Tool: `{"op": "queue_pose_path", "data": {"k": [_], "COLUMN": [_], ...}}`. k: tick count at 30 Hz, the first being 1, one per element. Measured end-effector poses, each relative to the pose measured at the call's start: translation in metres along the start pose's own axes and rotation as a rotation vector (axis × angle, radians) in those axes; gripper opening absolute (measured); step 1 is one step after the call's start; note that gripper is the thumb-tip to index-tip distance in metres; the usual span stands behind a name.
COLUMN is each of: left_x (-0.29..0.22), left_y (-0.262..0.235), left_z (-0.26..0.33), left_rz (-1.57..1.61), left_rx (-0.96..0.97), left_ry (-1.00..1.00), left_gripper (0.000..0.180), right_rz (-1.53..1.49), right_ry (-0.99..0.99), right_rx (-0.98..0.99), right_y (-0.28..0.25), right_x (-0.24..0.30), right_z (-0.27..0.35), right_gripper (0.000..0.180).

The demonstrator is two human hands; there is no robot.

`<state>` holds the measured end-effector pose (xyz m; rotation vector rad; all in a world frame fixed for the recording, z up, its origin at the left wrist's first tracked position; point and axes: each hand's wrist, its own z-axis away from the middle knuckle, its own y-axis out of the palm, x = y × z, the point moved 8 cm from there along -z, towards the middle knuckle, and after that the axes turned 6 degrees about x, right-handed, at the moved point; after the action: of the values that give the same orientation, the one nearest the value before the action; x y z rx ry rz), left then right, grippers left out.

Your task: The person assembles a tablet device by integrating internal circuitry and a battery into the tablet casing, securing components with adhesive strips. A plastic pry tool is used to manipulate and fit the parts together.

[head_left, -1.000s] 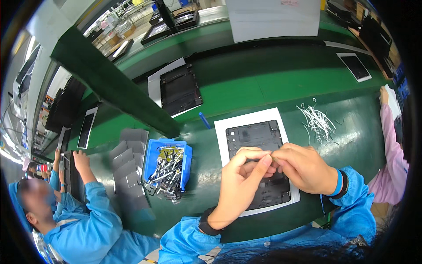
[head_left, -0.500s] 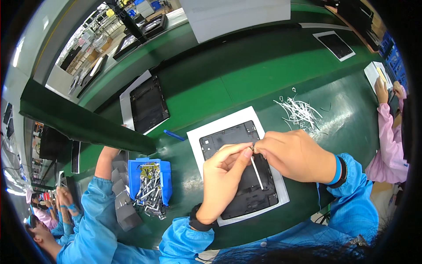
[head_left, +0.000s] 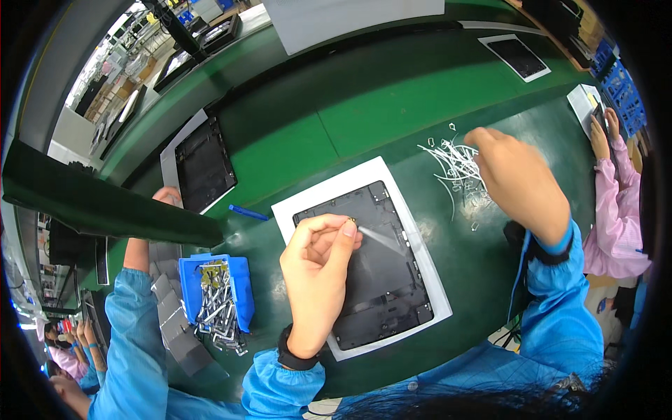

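Observation:
My left hand (head_left: 318, 262) is closed in a pinch on a thin white strip (head_left: 381, 238) with a small gold-coloured end. The strip is blurred by motion. It hangs over a black tablet-like housing (head_left: 381, 294) that lies on a white sheet (head_left: 290, 210). My right hand (head_left: 521, 182) is at the near right edge of a loose pile of white strips (head_left: 451, 162). Its fingers are loosely bent and look apart, with nothing visible in them; the thumb is hidden.
Left of the housing stands a blue bin (head_left: 243, 294) of small metallic strips, with a blue pen (head_left: 248, 212) beyond it. Another black housing (head_left: 205, 164) lies farther left. A co-worker's sleeve (head_left: 136, 329) reaches in at left; a pink-sleeved person (head_left: 616, 210) works at right.
My right hand has left my left hand and moved right and away to the pile of strips. My left hand keeps its pinch, and its strip has swung. The whole view has shifted slightly.

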<state>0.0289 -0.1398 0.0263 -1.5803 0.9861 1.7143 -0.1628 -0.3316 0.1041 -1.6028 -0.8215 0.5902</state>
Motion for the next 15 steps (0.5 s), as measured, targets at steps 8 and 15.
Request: {"op": "queue_pose_path", "data": {"k": [8,15], "left_x": [-0.004,-0.008], "left_y": [0.018,0.029], "left_z": [0.019,0.029], "left_rz": [0.089,0.033], "left_rx": [-0.011,0.046], "left_ry": [0.032,0.12], "left_gripper": [0.018,0.013], "right_rz": [-0.538,-0.546], "right_ry": [-0.273,-0.368], "right_rx": [0.276,0.179], "right_y": [0.012,0.014], "right_x": [0.107,0.111], "right_z": [0.038,0.035], "right_gripper": [0.013,0.015]}}
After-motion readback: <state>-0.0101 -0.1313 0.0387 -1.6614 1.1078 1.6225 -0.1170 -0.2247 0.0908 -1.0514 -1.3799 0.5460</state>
